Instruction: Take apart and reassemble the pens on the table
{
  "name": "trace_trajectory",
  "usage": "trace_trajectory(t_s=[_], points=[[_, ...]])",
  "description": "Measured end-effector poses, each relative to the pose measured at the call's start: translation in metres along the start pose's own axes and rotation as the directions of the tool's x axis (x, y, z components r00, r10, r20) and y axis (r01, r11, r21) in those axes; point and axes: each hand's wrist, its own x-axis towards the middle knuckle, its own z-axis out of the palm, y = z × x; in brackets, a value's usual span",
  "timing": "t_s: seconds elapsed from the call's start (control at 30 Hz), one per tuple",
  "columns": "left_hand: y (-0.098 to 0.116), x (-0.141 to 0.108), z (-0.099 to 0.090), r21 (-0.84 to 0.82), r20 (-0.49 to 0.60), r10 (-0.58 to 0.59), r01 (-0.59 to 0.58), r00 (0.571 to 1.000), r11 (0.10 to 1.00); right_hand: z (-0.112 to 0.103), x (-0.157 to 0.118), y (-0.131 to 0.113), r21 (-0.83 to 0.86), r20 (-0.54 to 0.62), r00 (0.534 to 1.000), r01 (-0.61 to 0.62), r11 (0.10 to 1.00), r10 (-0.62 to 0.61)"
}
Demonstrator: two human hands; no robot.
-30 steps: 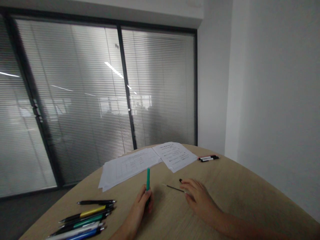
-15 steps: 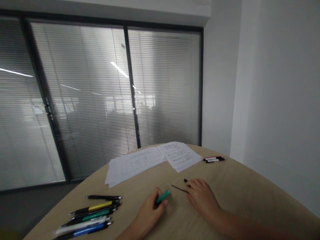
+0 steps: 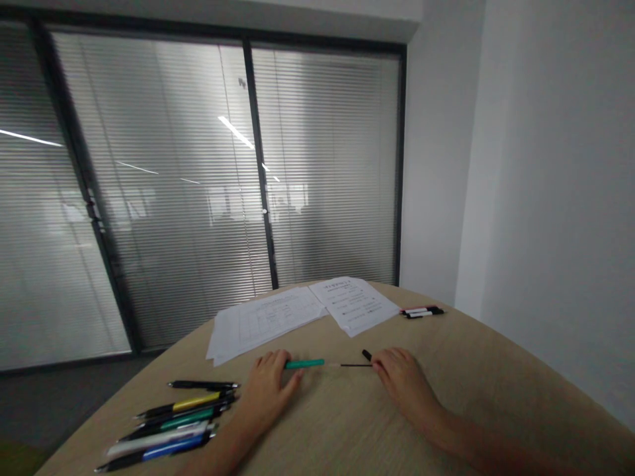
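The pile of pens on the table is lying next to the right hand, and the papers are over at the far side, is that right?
Not quite: the pile of pens lies nearest the left hand, not the right hand, as the head view shows. The papers are at the far side of the table, as you said.

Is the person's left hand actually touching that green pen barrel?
Touching. The head view shows the left hand with its fingertips against the near end of the green pen barrel, and no gap shows between them.
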Motion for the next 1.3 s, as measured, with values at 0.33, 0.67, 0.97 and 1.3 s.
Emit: trace_trajectory(t_s=[0.33, 0.67, 0.97, 1.3], points=[[0.000, 0.001, 0.005, 0.132, 0.041, 0.002, -0.007, 0.999, 0.991, 0.002, -0.002, 0.001, 0.028, -0.109, 0.991, 0.079, 0.997, -0.075], [0.002, 0.000, 0.004, 0.143, -0.002, 0.017, -0.017, 1.000, 0.990, -0.004, -0.002, -0.002, 0.028, -0.076, 0.995, 0.064, 0.998, -0.062], [0.004, -0.002, 0.002, 0.200, -0.010, 0.038, -0.035, 0.999, 0.979, -0.004, -0.003, -0.001, 0.023, -0.128, 0.982, 0.142, 0.990, -0.138], [0.010, -0.004, 0.002, 0.285, -0.013, 0.180, -0.169, 0.984, 0.944, -0.003, -0.006, -0.003, 0.081, -0.174, 0.956, 0.252, 0.964, -0.235]])
